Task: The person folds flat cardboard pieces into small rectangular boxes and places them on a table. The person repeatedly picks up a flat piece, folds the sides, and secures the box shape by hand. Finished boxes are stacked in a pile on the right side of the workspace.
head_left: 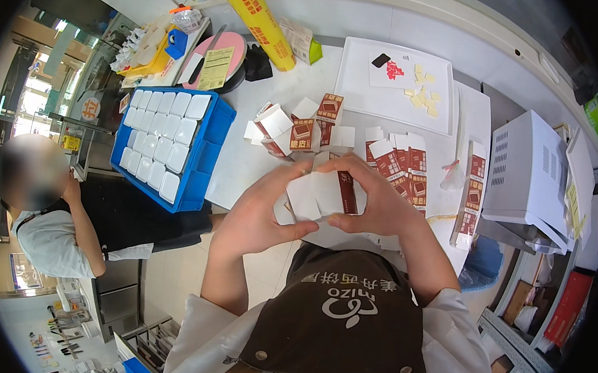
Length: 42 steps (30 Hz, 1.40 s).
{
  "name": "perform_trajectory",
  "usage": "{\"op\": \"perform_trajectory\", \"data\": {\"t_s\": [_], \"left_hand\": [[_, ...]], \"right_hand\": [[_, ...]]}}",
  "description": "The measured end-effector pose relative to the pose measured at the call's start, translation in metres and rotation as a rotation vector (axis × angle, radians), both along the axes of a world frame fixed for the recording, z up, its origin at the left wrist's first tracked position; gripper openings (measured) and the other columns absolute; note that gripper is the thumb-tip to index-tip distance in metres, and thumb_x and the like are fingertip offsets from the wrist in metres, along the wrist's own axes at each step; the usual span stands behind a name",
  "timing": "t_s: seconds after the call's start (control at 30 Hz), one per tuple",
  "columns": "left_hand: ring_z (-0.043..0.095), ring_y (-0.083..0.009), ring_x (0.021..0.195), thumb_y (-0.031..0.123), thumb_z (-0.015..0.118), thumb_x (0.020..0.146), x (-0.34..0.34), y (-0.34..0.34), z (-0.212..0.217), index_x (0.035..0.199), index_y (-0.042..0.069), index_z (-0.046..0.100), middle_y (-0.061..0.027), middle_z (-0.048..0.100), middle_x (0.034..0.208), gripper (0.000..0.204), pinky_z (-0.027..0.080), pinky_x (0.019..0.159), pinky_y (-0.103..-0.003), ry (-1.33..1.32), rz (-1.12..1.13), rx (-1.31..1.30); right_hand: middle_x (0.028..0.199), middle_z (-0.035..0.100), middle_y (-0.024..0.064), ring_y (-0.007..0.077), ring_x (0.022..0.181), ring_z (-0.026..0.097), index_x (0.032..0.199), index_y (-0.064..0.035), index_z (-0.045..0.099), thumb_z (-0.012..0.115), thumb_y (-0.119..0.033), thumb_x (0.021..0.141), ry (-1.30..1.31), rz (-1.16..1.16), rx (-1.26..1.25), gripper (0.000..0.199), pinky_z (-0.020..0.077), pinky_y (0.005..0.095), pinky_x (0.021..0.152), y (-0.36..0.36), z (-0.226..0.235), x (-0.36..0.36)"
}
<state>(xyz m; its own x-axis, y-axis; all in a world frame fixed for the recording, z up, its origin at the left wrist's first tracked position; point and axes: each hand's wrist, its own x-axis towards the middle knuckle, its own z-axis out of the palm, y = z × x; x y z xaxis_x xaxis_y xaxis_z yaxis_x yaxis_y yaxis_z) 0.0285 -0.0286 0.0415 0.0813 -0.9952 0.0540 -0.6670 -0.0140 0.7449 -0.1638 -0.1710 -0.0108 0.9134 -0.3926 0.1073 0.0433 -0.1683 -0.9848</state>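
Note:
Between my two hands is a small cardboard box, white with a dark red panel on its right side, its flaps partly folded. My left hand grips it from the left, fingers along the far side and thumb at the near edge. From the right, my right hand holds it the same way, thumb by the near edge. Just beyond my hands stand several opened-out boxes in red and white. Flat, unfolded box blanks lie overlapping to the right of my hands.
A blue crate of white lidded tubs stands at the left. A white tray holds small pale pieces. Stacked blanks lie at the table's right edge by a white appliance. A yellow roll stands behind. Another person is at left.

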Motion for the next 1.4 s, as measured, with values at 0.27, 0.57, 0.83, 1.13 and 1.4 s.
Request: {"op": "perform_trajectory", "data": {"t_s": [0.27, 0.57, 0.83, 1.13, 1.4], "left_hand": [[0.057, -0.0233, 0.121, 0.007, 0.089, 0.063, 0.001, 0.005, 0.002, 0.133, 0.006, 0.053, -0.0111, 0.061, 0.125, 0.079, 0.041, 0.106, -0.036, 0.176, 0.005, 0.094], [0.058, -0.0216, 0.12, 0.01, 0.089, 0.068, 0.002, 0.005, -0.004, 0.134, 0.005, 0.054, -0.0097, 0.061, 0.128, 0.075, 0.045, 0.103, -0.037, 0.333, -0.038, 0.009], [0.063, -0.0187, 0.1, 0.021, 0.07, 0.089, 0.006, 0.0, -0.013, 0.124, 0.0, 0.058, -0.0111, 0.067, 0.114, 0.043, 0.049, 0.089, -0.032, 0.54, -0.007, 0.069], [0.066, -0.0167, 0.086, 0.053, 0.035, 0.104, 0.011, -0.001, -0.026, 0.122, 0.0, 0.059, -0.0113, 0.071, 0.091, 0.06, 0.051, 0.071, -0.028, 0.98, 0.205, 0.315], [0.065, -0.0173, 0.083, 0.059, 0.036, 0.102, -0.005, -0.001, -0.035, 0.125, 0.003, 0.055, -0.0094, 0.067, 0.09, 0.064, 0.051, 0.071, -0.029, 1.095, 0.216, 0.316]], "right_hand": [[0.126, 0.059, 0.0065, 0.0208, 0.117, 0.056, 0.134, -0.0123, 0.058, 0.086, -0.016, 0.071, -0.168, -0.086, 0.053, 0.069, 0.0442, 0.0346, 0.101, 0.005, -0.013, -0.004], [0.121, 0.062, 0.0061, 0.017, 0.11, 0.059, 0.128, -0.0072, 0.063, 0.082, -0.01, 0.07, -0.134, -0.075, 0.122, 0.062, 0.0458, 0.0309, 0.097, 0.005, -0.008, -0.005], [0.11, 0.062, 0.0012, 0.01, 0.093, 0.057, 0.128, -0.0064, 0.062, 0.072, -0.029, 0.089, 0.006, -0.099, 0.313, 0.046, 0.046, 0.0251, 0.082, 0.008, -0.011, -0.004], [0.123, 0.064, 0.0065, 0.0157, 0.11, 0.061, 0.129, -0.0042, 0.06, 0.062, -0.036, 0.097, 0.023, -0.082, 0.555, 0.045, 0.0475, 0.0318, 0.095, -0.016, -0.015, -0.006], [0.096, 0.068, 0.005, 0.0118, 0.084, 0.063, 0.112, -0.0007, 0.066, 0.067, -0.033, 0.095, -0.102, -0.277, 0.399, 0.037, 0.0491, 0.0251, 0.073, 0.017, -0.002, 0.007]]}}
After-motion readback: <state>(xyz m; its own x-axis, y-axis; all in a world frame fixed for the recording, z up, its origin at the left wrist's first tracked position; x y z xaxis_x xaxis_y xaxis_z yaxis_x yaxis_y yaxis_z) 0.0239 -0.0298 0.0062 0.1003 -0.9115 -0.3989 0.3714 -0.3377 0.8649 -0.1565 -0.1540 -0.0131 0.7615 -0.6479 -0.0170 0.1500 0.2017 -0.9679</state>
